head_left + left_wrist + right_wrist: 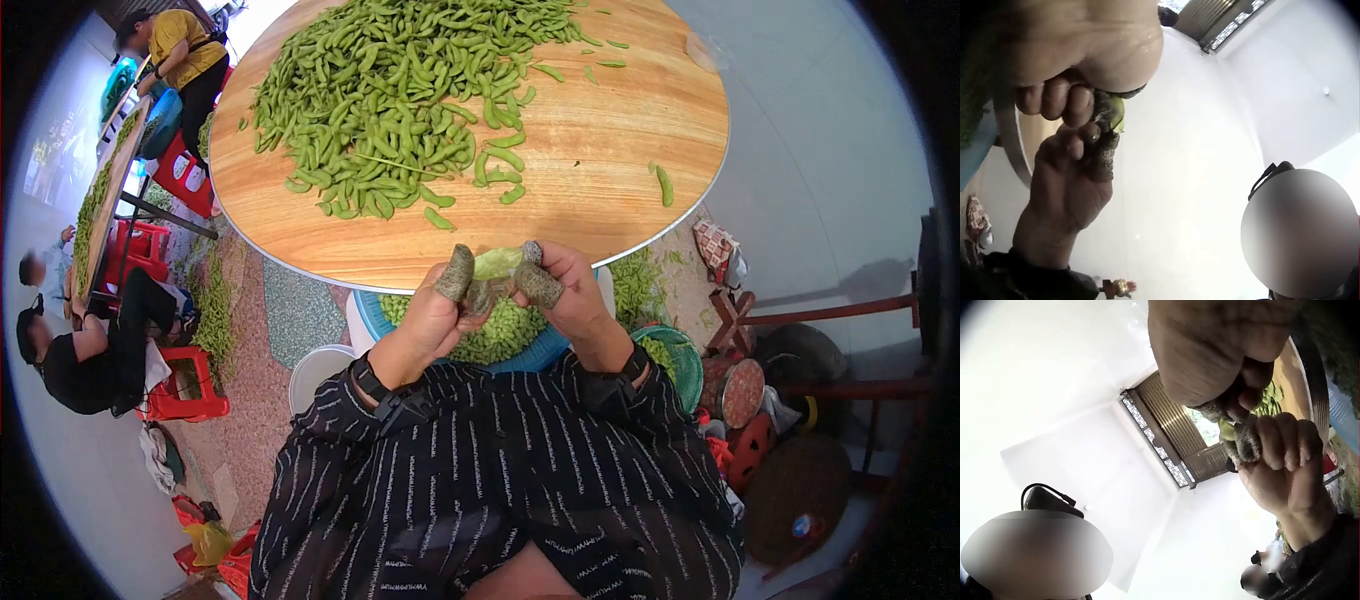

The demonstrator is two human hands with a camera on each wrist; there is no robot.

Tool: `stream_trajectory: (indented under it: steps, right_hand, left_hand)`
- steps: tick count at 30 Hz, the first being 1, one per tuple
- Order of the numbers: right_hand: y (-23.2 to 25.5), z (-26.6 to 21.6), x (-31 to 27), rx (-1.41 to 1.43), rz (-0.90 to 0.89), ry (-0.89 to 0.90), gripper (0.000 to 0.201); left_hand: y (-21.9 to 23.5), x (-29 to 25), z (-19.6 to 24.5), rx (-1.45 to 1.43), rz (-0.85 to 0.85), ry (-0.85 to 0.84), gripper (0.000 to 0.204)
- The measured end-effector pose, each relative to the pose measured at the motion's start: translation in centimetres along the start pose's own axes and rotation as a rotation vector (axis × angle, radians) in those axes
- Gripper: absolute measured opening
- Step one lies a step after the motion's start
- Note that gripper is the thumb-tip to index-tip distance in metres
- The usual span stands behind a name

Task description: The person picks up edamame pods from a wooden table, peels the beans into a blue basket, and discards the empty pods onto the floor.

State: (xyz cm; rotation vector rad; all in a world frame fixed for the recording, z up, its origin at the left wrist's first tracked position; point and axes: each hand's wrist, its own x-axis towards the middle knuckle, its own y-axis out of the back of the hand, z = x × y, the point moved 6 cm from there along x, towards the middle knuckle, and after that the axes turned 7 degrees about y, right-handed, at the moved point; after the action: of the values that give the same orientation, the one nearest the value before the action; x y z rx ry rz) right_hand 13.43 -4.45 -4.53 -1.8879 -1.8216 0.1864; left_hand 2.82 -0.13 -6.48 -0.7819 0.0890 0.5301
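Observation:
A green pod (497,263) is pinched between both hands over the near edge of the round table. The left hand (432,318) grips its left end, and the right hand (575,300) its right end. Speckled grey-green covers wrap the thumbs and some fingertips. In the left wrist view a bit of the pod (1117,114) shows between the covered fingers; in the right wrist view the pod (1227,430) is mostly hidden by them. Beneath the hands, a blue basin (375,318) holds shelled green beans (500,335).
Many pods (400,90) are heaped on the wooden table (620,130). A white bucket (312,375) stands left of the basin, and a green basket (685,370) right of it. Several people, red stools (185,390) and another table are at the left. Pods lie on the floor.

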Motion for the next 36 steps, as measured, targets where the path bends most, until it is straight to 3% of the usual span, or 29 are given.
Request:
stream_trajectory:
  steps: [2, 4, 5, 7, 9, 11, 13, 17, 19, 20, 22, 23, 25, 27, 29, 31, 34, 35, 36]
  right_hand:
    - [0.1, -0.3, 0.1, -0.08, 0.056, -0.059, 0.008]
    - [-0.2, -0.4, 0.1, -0.157, 0.064, -0.092, 0.007]
    - [-0.3, -0.2, 0.1, -0.233, 0.069, -0.124, 0.007]
    - [-0.4, -0.3, 0.1, -0.313, 0.07, -0.093, 0.007]
    - [-0.4, -0.4, 0.0, -0.394, 0.073, -0.06, 0.007]
    - [-0.9, -0.8, -0.1, -0.503, -0.032, 0.086, 0.007]
    - [-1.1, -0.8, -0.2, -0.539, -0.046, 0.106, 0.007]
    - [-1.4, -1.3, -0.3, -0.728, -0.097, 0.117, 0.011]
    - [-2.2, -2.1, -0.1, -0.84, -0.128, 0.156, 0.012]
    - [-2.7, -2.3, -0.1, -0.949, -0.154, 0.195, 0.013]
    - [-2.7, -1.9, -0.1, -1.026, -0.198, 0.223, 0.013]
    - [-2.8, -1.7, -0.1, -1.103, -0.243, 0.254, 0.014]
    - [-3.1, -1.6, 0.0, -1.112, -0.265, 0.275, 0.013]
    - [-3.2, -1.5, -0.1, -1.118, -0.286, 0.292, 0.013]
    - [-1.9, -1.5, -0.3, -0.965, -0.174, 0.171, 0.013]
    - [-1.4, -1.6, -0.7, -0.833, -0.124, 0.152, 0.014]
    - [0.1, -0.3, -1.6, -0.633, -0.04, 0.09, 0.019]
    - [0.6, 0.2, -1.8, -0.565, -0.008, 0.052, 0.022]
    - [0.7, 0.0, -1.7, -0.567, -0.005, 0.054, 0.022]
  left_hand:
    - [0.2, 0.1, 0.2, 0.094, 0.06, 0.028, 0.047]
    - [-0.8, -0.2, 2.2, 0.497, 0.197, -0.223, 0.041]
    - [-0.7, 0.0, 2.1, 0.497, 0.199, -0.222, 0.041]
    - [-1.4, -0.2, 2.7, 0.825, 0.197, -0.432, 0.031]
    - [-1.3, -0.3, 2.7, 0.742, 0.151, -0.424, 0.027]
    - [-0.9, -0.7, 2.9, 0.654, 0.108, -0.411, 0.023]
    - [0.4, -0.6, 1.5, 0.364, 0.027, 0.013, 0.02]
    - [-0.2, -0.7, 2.3, 0.691, 0.084, -0.087, 0.018]
    - [-0.1, -1.0, 2.6, 0.911, 0.183, -0.314, 0.012]
    - [0.0, -1.1, 2.6, 0.91, 0.186, -0.314, 0.012]
    - [0.7, -0.9, 1.8, 0.764, 0.204, -0.051, 0.012]
    - [0.4, -0.9, 1.9, 0.765, 0.203, -0.052, 0.012]
    - [0.9, -1.2, 1.1, 0.533, 0.296, 0.146, 0.014]
    - [0.7, -1.2, 1.1, 0.52, 0.274, 0.144, 0.014]
    - [0.8, -1.1, 0.5, 0.509, 0.249, 0.143, 0.016]
    - [0.6, -0.9, 0.4, 0.578, 0.147, -0.083, 0.014]
    - [0.2, -0.3, 0.1, 0.663, 0.126, -0.127, 0.014]
    - [0.0, -0.2, 0.3, 0.663, 0.12, -0.125, 0.014]
    - [0.2, -0.1, 0.2, 0.641, 0.121, -0.005, 0.019]
